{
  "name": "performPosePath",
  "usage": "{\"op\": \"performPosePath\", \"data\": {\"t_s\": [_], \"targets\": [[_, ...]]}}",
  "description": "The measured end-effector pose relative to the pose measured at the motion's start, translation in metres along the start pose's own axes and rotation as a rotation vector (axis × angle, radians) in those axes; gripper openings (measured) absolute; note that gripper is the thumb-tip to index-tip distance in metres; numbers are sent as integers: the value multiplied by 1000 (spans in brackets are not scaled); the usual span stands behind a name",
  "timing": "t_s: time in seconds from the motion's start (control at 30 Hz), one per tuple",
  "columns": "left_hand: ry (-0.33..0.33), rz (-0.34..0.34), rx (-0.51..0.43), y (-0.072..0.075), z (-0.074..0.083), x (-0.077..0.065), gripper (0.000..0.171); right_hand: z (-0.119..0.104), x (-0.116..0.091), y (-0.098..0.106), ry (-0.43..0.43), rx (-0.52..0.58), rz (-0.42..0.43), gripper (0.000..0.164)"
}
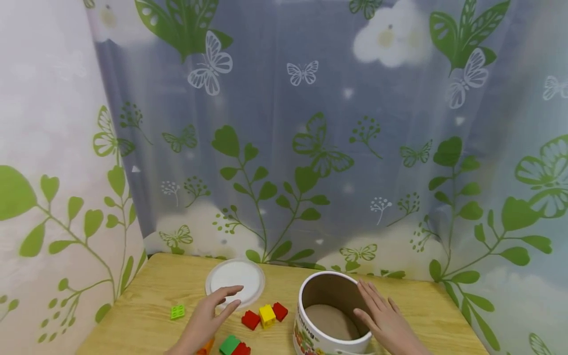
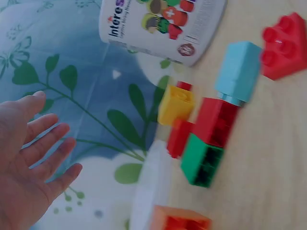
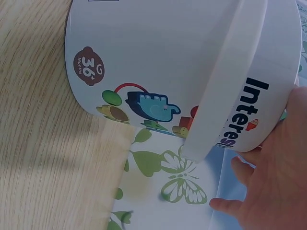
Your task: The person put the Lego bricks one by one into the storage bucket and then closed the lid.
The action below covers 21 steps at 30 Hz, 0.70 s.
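A white bucket [image 1: 306,325] with printed pictures stands upright on the right, its lid off and its brown inside showing. My right hand [image 1: 385,315] is at the bucket's right rim, fingers extended and the thumb over the edge. In the right wrist view, the white carrying handle [image 3: 225,81] crosses the bucket's side, and the fingers spread beside the wall. My left hand [image 1: 206,313] hovers with fingers apart and nothing held, overlapping the round white lid [image 1: 237,276] in the head view. A yellow brick [image 1: 267,315] sits between two red bricks [image 1: 251,320] right of it.
Nearer me lie a green brick [image 1: 230,344] and another red brick [image 1: 241,349]. An orange brick [image 1: 206,346] is partly hidden by the left hand. A lime brick [image 1: 177,311] lies far left. The left wrist view adds a light blue brick [image 2: 238,69]. A patterned curtain [image 1: 284,197] hangs behind.
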<state>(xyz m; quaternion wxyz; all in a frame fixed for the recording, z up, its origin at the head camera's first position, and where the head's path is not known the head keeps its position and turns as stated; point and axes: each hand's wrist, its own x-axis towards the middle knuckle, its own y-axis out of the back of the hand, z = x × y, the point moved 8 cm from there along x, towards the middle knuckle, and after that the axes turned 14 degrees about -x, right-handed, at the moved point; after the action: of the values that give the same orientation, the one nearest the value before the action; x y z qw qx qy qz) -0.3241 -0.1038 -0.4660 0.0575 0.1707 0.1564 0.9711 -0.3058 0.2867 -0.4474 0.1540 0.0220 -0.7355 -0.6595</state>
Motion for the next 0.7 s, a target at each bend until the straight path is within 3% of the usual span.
{"op": "performPosePath", "data": {"t_s": [0.37, 0.6, 0.7], "targets": [[28, -255, 3, -10, -38, -16, 38, 1, 0, 1, -7, 15, -27, 66], [54, -261, 80, 0, -59, -23, 38, 1, 1, -2, -10, 24, -73, 66], [58, -295, 119, 5, -66, -25, 38, 1, 0, -2, -11, 28, -77, 66]]}}
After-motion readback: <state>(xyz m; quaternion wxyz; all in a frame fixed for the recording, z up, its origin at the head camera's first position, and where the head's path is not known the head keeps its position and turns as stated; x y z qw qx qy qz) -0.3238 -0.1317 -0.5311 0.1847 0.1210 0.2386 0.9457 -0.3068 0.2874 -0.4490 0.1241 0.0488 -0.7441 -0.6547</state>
